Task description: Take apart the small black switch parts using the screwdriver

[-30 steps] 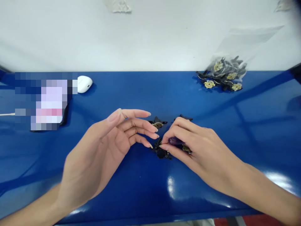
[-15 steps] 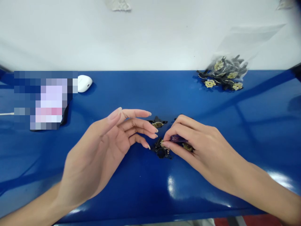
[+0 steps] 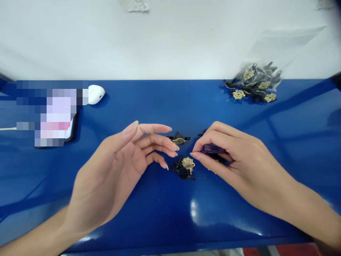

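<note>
Positions are read as on a clock face about the centre of the view. At 9 o'clock, a white cable (image 3: 7, 128) runs in from the edge towards a phone (image 3: 75, 129), whose screen is masked by blurred blocks. At 10 o'clock, a rounded white case (image 3: 96, 94) lies on the blue table (image 3: 160, 103), just beside the masked area.

At 8 o'clock, the left hand (image 3: 114, 174) is spread wide, thumb uppermost, fingers extended and slightly curved, palm bare. Its fingertips are near a black-and-gold part (image 3: 179, 140), which lies just below centre, towards 5 o'clock.

Lower, also at 5 o'clock, a black bracket (image 3: 183, 174) lies on the table with a gold disc (image 3: 188, 163) at its upper right; whether the two are joined cannot be told.

Between 3 and 4 o'clock, the right hand (image 3: 239, 160) is narrow, thumb and forefinger tips near together, with a purple item (image 3: 213, 149) held in its curled fingers. The thumb tip is just beside the disc. A dark part (image 3: 217, 159) shows below the item, mostly hidden.

At 2 o'clock, a pile of black-and-gold pieces (image 3: 238, 94) lies partly under or inside a clear bag (image 3: 287, 41); which cannot be determined.
</note>
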The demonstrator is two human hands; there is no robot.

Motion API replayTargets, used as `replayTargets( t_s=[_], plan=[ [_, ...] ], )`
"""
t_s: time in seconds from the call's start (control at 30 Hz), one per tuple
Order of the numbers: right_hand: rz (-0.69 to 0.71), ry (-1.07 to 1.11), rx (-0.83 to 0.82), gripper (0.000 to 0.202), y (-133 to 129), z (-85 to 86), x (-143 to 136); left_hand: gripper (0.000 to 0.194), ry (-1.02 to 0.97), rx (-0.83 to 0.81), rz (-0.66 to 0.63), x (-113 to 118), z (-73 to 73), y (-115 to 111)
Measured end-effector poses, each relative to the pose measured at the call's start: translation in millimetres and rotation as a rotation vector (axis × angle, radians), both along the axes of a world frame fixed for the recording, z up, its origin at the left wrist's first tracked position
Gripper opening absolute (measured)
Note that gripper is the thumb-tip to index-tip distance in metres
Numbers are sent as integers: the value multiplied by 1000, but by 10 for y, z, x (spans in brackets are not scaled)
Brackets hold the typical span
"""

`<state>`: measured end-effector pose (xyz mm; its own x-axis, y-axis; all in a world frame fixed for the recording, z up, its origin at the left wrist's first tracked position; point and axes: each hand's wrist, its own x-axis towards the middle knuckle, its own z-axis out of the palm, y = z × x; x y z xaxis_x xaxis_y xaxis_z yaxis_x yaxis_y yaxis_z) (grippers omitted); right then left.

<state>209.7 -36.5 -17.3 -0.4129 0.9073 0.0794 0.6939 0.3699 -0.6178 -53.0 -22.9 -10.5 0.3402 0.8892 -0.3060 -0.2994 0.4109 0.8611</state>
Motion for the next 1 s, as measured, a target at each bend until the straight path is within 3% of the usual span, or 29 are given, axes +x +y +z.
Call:
replayTargets(
  t_s=[0.5,1.0],
  plan=[
    [80,-59,-87,11,11,34,53,58,-8,-19,-2,1,12,9],
    [102,-73,-1,11,-37,-89,-118,59,-18,-23,-25,-3,8,-5]
  ],
)
